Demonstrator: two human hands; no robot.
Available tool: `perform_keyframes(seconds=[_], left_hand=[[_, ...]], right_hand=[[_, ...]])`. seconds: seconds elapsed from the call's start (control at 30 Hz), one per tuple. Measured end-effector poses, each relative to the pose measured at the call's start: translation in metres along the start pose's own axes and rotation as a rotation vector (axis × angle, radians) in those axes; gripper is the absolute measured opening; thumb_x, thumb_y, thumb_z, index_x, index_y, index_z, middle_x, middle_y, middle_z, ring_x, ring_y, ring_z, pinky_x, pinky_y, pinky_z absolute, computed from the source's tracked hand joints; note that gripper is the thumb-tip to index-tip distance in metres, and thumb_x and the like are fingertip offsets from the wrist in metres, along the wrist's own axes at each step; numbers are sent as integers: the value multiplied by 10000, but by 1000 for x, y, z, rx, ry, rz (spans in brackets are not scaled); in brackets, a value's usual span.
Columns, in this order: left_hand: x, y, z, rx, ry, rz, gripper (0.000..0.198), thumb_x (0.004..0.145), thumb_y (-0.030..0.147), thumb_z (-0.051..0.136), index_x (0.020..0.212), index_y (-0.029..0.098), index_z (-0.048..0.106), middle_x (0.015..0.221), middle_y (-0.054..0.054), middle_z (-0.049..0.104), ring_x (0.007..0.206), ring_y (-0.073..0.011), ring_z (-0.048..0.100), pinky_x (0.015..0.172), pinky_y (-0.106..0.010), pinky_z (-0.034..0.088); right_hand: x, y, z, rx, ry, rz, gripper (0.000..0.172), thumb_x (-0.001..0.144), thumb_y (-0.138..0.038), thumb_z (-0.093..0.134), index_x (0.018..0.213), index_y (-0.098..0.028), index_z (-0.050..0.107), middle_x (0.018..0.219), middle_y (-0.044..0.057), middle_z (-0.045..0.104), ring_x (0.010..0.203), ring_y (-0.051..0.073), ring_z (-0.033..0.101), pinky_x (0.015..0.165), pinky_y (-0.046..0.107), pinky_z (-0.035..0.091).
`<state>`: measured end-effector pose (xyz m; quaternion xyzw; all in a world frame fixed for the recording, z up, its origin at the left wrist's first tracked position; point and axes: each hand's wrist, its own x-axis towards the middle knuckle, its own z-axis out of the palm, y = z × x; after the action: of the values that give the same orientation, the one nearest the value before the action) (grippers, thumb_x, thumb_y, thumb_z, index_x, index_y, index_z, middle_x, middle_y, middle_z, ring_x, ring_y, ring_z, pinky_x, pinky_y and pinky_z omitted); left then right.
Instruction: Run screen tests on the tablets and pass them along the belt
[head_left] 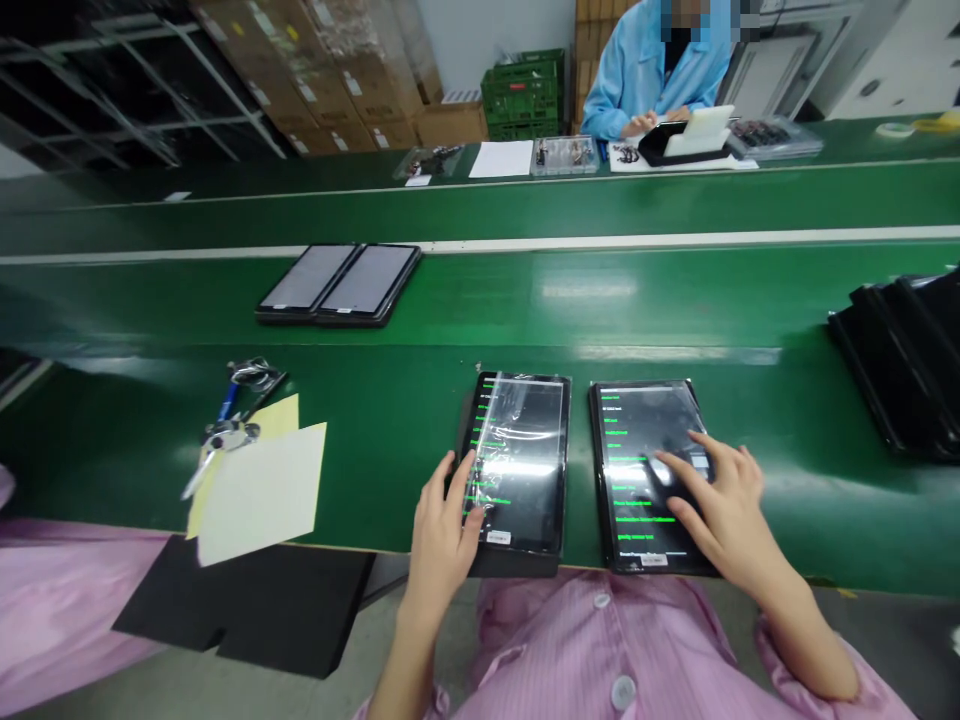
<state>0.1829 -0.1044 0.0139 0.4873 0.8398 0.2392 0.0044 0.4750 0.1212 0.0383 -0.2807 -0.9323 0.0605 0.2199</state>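
Two black tablets lie side by side at the table's near edge, their lit screens showing lists of green text. My left hand (445,520) rests its spread fingers on the left side of the left tablet (525,460), which has glossy film over it and a dark slab beneath. Over the right tablet (637,480) is my right hand (720,500), fingers apart, with fingertips at the screen. Neither hand grips anything. Each tablet has a small white label at its bottom edge.
Further left lie two stacks of tablets (367,280). Yellow and white paper sheets (262,495) and a bunch of keys (232,432) sit at the near left. Black items (904,360) are piled at the right. Across the table, a person in blue (637,65) handles a device.
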Motion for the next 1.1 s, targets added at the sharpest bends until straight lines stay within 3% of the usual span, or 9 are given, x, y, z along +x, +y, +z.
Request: perform_keyframes(seconds=[0.27, 0.47, 0.6, 0.7, 0.8, 0.87, 0.93, 1.0, 1.1], left_hand=[[12, 3, 1, 75, 1, 31, 702, 990, 628, 204, 1530, 212, 370, 1346, -191, 512, 1142, -335, 529, 914, -487, 489], [14, 14, 1, 275, -86, 6, 703, 969, 654, 212, 1484, 248, 468, 1312, -213, 468, 1033, -350, 528, 814, -512, 522], [23, 4, -9, 182, -144, -16, 715, 990, 621, 199, 1566, 204, 279, 1347, -219, 478, 1125, -353, 550, 844, -517, 538], [66, 1, -19, 116, -205, 67, 717, 1003, 586, 253, 1571, 151, 206, 1493, -241, 398, 1362, -369, 431, 999, -559, 475], [139, 19, -18, 111, -323, 276, 659, 986, 572, 359, 1475, 135, 418, 1594, -208, 309, 1490, -373, 247, 1169, -593, 270], [189, 38, -10, 28, -500, 418, 557, 1000, 513, 349, 1396, 169, 534, 1554, -135, 428, 1453, -305, 354, 1203, -510, 241], [228, 54, 0, -87, -716, 461, 515, 1007, 470, 323, 1309, 185, 628, 1429, -83, 587, 1324, -240, 528, 1151, -383, 345], [252, 63, 10, -174, -889, 445, 516, 993, 482, 346, 1232, 182, 691, 1332, -57, 664, 1213, -222, 619, 1060, -302, 427], [263, 61, 20, -225, -974, 436, 473, 947, 484, 449, 1201, 189, 718, 1292, -33, 679, 1163, -237, 654, 1011, -286, 457]], right_hand=[[11, -11, 8, -30, -112, -47, 327, 1019, -475, 433, 1167, -280, 650, 1434, 153, 373, 1279, 375, 370, 1078, 708, 216], [3, 15, -5, 22, 91, 56, 352, 1003, -484, 436, 1213, -215, 521, 1390, 186, 394, 1289, 387, 395, 1091, 662, 240], [6, 38, -15, 34, 181, 99, 390, 983, -532, 464, 1181, -196, 486, 1336, 200, 463, 1253, 400, 446, 1072, 643, 266], [35, 55, -18, 153, 201, 111, 334, 993, -501, 444, 1141, -207, 501, 1222, 167, 565, 1152, 353, 534, 1014, 541, 371], [82, 67, -5, 315, 131, 85, 326, 1015, -466, 356, 1010, -220, 570, 998, 115, 640, 971, 295, 600, 896, 441, 457], [107, 73, 12, 375, 55, 69, 370, 1002, -470, 355, 923, -217, 613, 931, 110, 659, 917, 290, 609, 864, 439, 474], [117, 78, 31, 425, 11, 139, 372, 968, -478, 407, 940, -209, 661, 987, 121, 689, 966, 306, 622, 889, 458, 478], [117, 84, 48, 531, -4, 281, 378, 932, -485, 448, 976, -204, 696, 1046, 121, 711, 1019, 317, 634, 928, 470, 475], [109, 92, 65, 730, -21, 480, 377, 891, -493, 492, 938, -198, 722, 1002, 107, 736, 991, 310, 662, 931, 455, 485]])
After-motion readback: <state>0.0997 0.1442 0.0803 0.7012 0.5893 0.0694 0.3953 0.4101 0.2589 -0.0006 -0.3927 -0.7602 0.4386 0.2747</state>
